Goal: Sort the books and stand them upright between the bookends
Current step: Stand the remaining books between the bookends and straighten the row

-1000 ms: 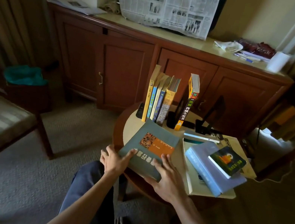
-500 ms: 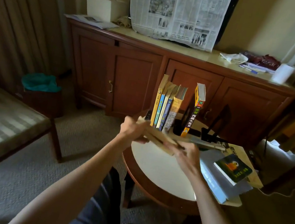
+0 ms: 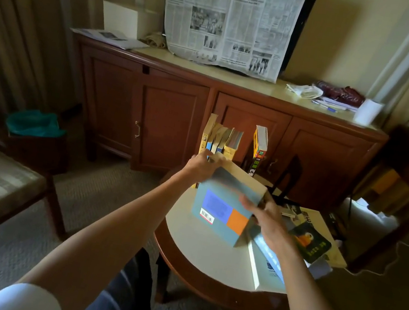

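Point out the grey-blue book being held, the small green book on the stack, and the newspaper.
grey-blue book [image 3: 218, 209]: head view, back cover.
small green book [image 3: 309, 241]: head view, front cover.
newspaper [image 3: 230, 17]: head view, middle of sheet.

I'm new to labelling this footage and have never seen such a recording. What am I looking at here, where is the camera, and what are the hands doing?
No machine here: a person wears one wide-angle camera on the head, looking down at their own bare arms. The left hand and right hand together hold a grey-blue paperback with blue and orange blocks, tilted, back cover showing. On the round cream-topped wooden table a row of upright yellow and blue books stands, with a black metal bookend to its right. A flat stack of books waits under the right wrist.
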`<action>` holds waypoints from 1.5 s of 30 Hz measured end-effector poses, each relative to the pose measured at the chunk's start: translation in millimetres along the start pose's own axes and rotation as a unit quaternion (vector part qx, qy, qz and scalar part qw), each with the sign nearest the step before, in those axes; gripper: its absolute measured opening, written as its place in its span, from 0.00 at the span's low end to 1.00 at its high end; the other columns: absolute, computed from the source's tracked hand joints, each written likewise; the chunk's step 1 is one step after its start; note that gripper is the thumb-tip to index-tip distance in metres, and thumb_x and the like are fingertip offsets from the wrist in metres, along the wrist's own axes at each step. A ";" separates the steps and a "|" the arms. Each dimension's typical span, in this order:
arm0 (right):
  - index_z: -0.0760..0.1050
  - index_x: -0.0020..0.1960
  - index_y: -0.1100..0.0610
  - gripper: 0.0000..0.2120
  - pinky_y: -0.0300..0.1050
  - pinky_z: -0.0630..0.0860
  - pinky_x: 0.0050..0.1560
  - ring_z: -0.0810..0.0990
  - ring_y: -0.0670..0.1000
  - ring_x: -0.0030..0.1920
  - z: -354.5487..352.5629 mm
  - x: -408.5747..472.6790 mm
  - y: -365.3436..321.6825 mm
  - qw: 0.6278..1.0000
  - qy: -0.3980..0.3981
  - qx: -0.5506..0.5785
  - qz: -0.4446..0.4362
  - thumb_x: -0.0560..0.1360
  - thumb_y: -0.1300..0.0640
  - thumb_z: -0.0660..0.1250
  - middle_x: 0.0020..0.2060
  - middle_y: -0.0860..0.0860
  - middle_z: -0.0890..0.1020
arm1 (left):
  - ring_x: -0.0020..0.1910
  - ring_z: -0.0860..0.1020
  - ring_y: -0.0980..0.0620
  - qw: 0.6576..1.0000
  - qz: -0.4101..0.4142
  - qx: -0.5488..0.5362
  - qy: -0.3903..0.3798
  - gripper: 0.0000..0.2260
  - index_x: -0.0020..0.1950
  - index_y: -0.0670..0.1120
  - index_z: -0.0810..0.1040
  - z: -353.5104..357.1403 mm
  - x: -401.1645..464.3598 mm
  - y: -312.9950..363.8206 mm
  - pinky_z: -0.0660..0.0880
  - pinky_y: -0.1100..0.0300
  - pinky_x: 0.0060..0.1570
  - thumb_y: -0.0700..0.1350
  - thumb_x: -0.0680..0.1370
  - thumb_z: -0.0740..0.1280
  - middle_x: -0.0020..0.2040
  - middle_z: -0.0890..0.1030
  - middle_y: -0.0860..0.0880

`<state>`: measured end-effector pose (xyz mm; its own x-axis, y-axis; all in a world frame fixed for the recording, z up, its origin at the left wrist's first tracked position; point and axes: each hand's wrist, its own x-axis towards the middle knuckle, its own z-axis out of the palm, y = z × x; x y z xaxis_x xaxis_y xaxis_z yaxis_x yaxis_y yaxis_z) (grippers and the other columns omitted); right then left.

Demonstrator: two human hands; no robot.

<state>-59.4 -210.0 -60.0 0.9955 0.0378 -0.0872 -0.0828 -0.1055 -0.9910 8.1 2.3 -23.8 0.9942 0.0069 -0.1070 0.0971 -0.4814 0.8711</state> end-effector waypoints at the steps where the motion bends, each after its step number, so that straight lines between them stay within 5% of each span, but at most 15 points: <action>1: 0.77 0.60 0.53 0.24 0.45 0.78 0.46 0.84 0.52 0.52 -3.8 0.7 5.7 1.000 -0.011 -0.012 -0.009 0.66 0.57 0.79 0.51 0.51 0.86 | 0.51 0.77 0.45 1.000 -0.003 -0.018 -0.014 0.29 0.72 0.51 0.67 1.9 0.1 -1.3 0.73 0.60 0.35 0.66 0.77 0.60 0.64 0.74 0.41; 5: 0.80 0.53 0.50 0.19 0.43 0.79 0.49 0.84 0.47 0.48 -8.8 13.3 15.7 0.990 -0.028 -0.139 -0.012 0.65 0.60 0.80 0.47 0.46 0.85 | 0.63 0.75 0.34 0.998 0.019 -0.059 -0.032 0.30 0.75 0.51 0.66 8.2 8.2 -11.8 0.79 0.46 0.48 0.67 0.78 0.60 0.67 0.74 0.36; 8: 0.81 0.48 0.47 0.16 0.44 0.80 0.50 0.84 0.45 0.48 -9.0 17.0 24.7 0.983 -0.045 -0.181 0.004 0.63 0.55 0.81 0.46 0.45 0.86 | 0.53 0.78 0.44 0.992 0.031 -0.109 -0.048 0.26 0.73 0.51 0.68 7.7 13.6 -11.5 0.76 0.55 0.41 0.63 0.79 0.61 0.66 0.75 0.40; 11: 0.81 0.48 0.49 0.13 0.35 0.79 0.43 0.84 0.42 0.44 0.2 11.7 31.2 0.987 -0.033 -0.155 -0.007 0.68 0.62 0.78 0.43 0.43 0.85 | 0.52 0.74 0.48 0.986 0.036 -0.155 -0.056 0.26 0.72 0.52 0.70 10.0 17.5 -15.4 0.74 0.48 0.48 0.63 0.78 0.63 0.65 0.74 0.40; 17: 0.83 0.49 0.54 0.11 0.47 0.82 0.47 0.86 0.47 0.47 9.3 -9.1 47.0 0.993 0.055 -0.093 -0.047 0.67 0.58 0.77 0.44 0.47 0.87 | 0.54 0.75 0.50 0.970 0.070 -0.214 -0.094 0.12 0.62 0.54 0.74 21.9 11.9 -8.3 0.75 0.50 0.56 0.57 0.82 0.60 0.54 0.77 0.50; 20: 0.82 0.51 0.56 0.12 0.36 0.79 0.43 0.86 0.45 0.47 0.3 -24.1 33.0 0.992 0.095 -0.042 -0.065 0.70 0.68 0.75 0.43 0.46 0.87 | 0.55 0.79 0.54 0.956 0.077 -0.265 -0.101 0.18 0.65 0.53 0.77 28.6 10.8 -11.4 0.74 0.56 0.59 0.59 0.83 0.56 0.56 0.81 0.54; 22: 0.82 0.54 0.59 0.13 0.39 0.81 0.45 0.85 0.47 0.48 -13.0 -31.1 18.8 0.989 0.123 -0.002 -0.079 0.70 0.67 0.75 0.46 0.49 0.87 | 0.60 0.79 0.53 0.957 0.063 -0.271 -0.084 0.22 0.70 0.50 0.75 34.1 10.1 -17.1 0.73 0.55 0.60 0.60 0.83 0.53 0.61 0.81 0.52; 25: 0.81 0.55 0.56 0.16 0.45 0.80 0.52 0.85 0.45 0.49 -33.1 -38.9 -15.3 0.977 0.180 0.026 -0.107 0.68 0.61 0.78 0.47 0.47 0.87 | 0.68 0.73 0.46 0.975 0.045 -0.210 -0.060 0.29 0.74 0.47 0.70 50.3 8.2 -38.1 0.69 0.55 0.65 0.64 0.81 0.52 0.69 0.75 0.45; 27: 0.80 0.49 0.49 0.14 0.46 0.80 0.49 0.84 0.45 0.46 -43.3 -40.7 -41.7 0.965 0.211 0.056 -0.142 0.68 0.63 0.77 0.43 0.42 0.86 | 0.73 0.68 0.47 0.988 0.063 -0.120 -0.067 0.36 0.78 0.47 0.63 67.6 7.7 -64.8 0.68 0.59 0.67 0.69 0.78 0.51 0.73 0.69 0.44; 30: 0.75 0.48 0.50 0.19 0.52 0.81 0.43 0.84 0.51 0.45 -57.7 -33.8 -76.0 0.936 0.265 0.142 -0.184 0.64 0.64 0.77 0.42 0.45 0.85 | 0.72 0.67 0.43 0.988 0.055 0.106 -0.093 0.43 0.76 0.47 0.65 94.5 6.0 -113.4 0.66 0.51 0.69 0.76 0.74 0.43 0.73 0.68 0.43; 34: 0.71 0.50 0.50 0.20 0.61 0.81 0.49 0.84 0.52 0.49 -79.5 -12.1 -95.9 0.913 0.315 0.162 -0.201 0.66 0.64 0.78 0.48 0.48 0.83 | 0.79 0.38 0.41 0.939 0.131 0.309 -0.072 0.38 0.82 0.52 0.47 118.4 -19.2 -162.1 0.38 0.47 0.77 0.69 0.76 0.35 0.80 0.39 0.44; 36: 0.71 0.49 0.49 0.19 0.63 0.81 0.52 0.84 0.55 0.51 -85.7 5.2 -98.4 0.911 0.334 0.150 -0.192 0.67 0.60 0.78 0.53 0.53 0.83 | 0.78 0.34 0.44 0.929 0.144 0.339 -0.047 0.41 0.82 0.53 0.45 123.1 -21.7 -170.7 0.32 0.50 0.75 0.71 0.73 0.28 0.79 0.35 0.45; 39: 0.79 0.48 0.48 0.13 0.58 0.80 0.56 0.84 0.53 0.54 -85.6 40.7 -95.6 0.910 0.341 0.121 -0.202 0.66 0.58 0.78 0.53 0.50 0.85 | 0.79 0.35 0.46 0.919 0.138 0.369 -0.031 0.39 0.82 0.55 0.45 125.5 -20.6 -167.8 0.33 0.50 0.75 0.69 0.74 0.28 0.80 0.37 0.45; 43: 0.80 0.50 0.55 0.11 0.36 0.79 0.44 0.82 0.36 0.41 -76.6 96.0 -74.1 0.918 0.354 0.071 -0.164 0.70 0.64 0.74 0.48 0.50 0.84 | 0.80 0.37 0.47 0.921 0.128 0.368 -0.008 0.31 0.81 0.56 0.48 127.6 -19.0 -169.0 0.34 0.52 0.75 0.65 0.80 0.42 0.81 0.40 0.48; 45: 0.80 0.54 0.61 0.12 0.37 0.79 0.42 0.82 0.37 0.37 -70.1 122.8 -56.0 0.923 0.356 0.046 -0.136 0.70 0.64 0.74 0.46 0.53 0.84 | 0.79 0.36 0.48 0.918 0.125 0.376 -0.006 0.30 0.81 0.58 0.45 127.7 -17.6 -169.8 0.34 0.52 0.75 0.65 0.80 0.43 0.81 0.38 0.49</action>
<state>70.7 -269.0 -8.1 0.7556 -0.6162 0.2224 0.2037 -0.1016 -0.9737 -31.7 -28.0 -231.0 0.9803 -0.1929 0.0426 -0.1969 -0.9356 0.2931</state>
